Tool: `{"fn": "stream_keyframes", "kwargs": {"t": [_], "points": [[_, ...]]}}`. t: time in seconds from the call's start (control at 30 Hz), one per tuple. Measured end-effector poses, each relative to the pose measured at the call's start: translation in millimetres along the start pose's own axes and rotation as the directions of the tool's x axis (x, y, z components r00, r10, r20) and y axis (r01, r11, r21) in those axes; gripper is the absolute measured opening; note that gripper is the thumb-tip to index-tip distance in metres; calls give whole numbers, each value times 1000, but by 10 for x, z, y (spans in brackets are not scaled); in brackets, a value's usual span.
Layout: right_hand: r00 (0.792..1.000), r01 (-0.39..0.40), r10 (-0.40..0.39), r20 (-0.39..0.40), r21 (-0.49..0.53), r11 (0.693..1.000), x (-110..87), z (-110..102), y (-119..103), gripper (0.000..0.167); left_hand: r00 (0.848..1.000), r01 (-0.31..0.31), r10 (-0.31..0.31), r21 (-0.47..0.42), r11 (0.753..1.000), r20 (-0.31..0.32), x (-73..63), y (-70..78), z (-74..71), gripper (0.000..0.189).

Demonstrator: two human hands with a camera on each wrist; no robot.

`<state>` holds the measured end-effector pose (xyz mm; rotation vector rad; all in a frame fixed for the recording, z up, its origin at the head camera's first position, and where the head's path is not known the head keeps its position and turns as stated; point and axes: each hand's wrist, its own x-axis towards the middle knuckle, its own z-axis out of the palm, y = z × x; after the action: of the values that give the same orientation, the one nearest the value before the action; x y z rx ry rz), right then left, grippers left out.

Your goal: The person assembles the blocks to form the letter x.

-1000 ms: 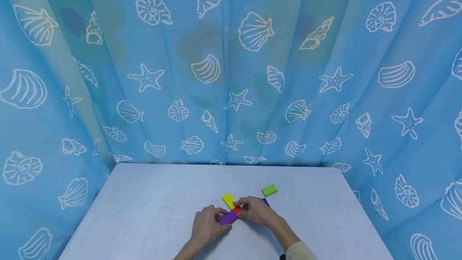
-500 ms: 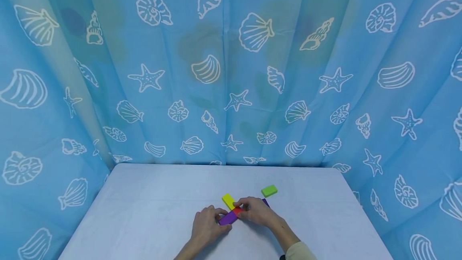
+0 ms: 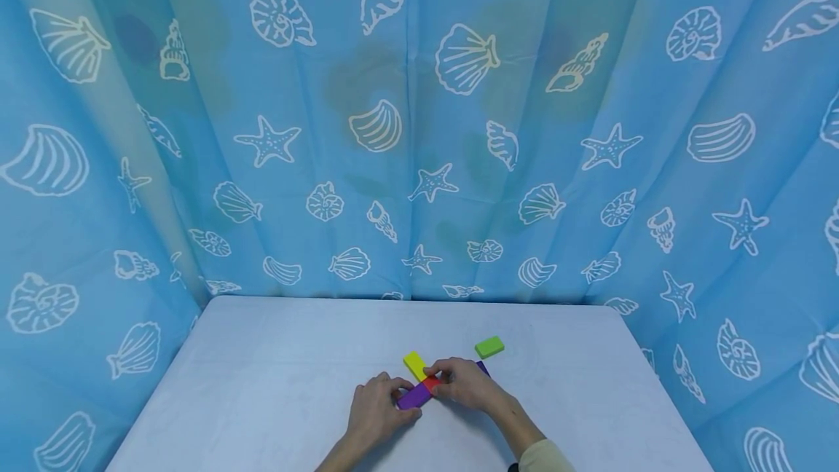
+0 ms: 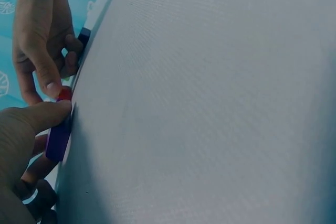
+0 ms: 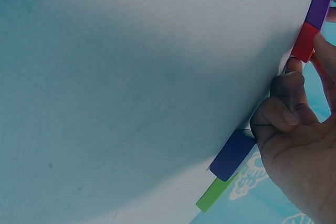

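Note:
My left hand pinches a flat purple block between thumb and fingers, low on the white table. End to end with it sits a red block, which the thumb and a finger of my right hand pinch. A yellow block lies just behind, its near end against or very close to the red one. In the right wrist view the red block and purple block form one line. Right fingers cover part of the red block in the head view.
A dark blue block lies beyond my right hand, mostly hidden in the head view. Farther back on the table rests a green block. A blue shell-patterned curtain surrounds the table's back and sides.

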<state>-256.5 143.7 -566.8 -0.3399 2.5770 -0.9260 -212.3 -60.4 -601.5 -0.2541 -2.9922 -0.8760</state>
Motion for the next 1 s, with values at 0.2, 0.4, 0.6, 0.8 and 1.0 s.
{"fn": "stream_keyframes", "kwargs": {"t": [0.2, 0.4, 0.6, 0.8, 1.0], "points": [[1000, -3, 3, 0, -9, 1000, 6, -16, -2, 31, 1000, -23, 23, -7, 1000, -7, 1, 5, -17, 45], [1000, -4, 4, 5, -13, 1000, 7, -26, -1, 31, 998, -43, 42, -19, 999, -56, 30, 8, -15, 47], [1000, 22, -22, 13, -10, 1000, 7, -30, 20, 31, 986, -101, 105, 33, 994, -128, 134, -4, 5, 39], [1000, 23, -23, 19, 3, 1000, 0, -27, 20, 31, 982, -131, 138, 65, 989, -128, 207, 9, 12, 38], [1000, 17, -17, 22, 9, 1000, 15, -16, 28, 31, 983, -129, 138, 80, 988, -117, 236, 32, 32, 40]]}}
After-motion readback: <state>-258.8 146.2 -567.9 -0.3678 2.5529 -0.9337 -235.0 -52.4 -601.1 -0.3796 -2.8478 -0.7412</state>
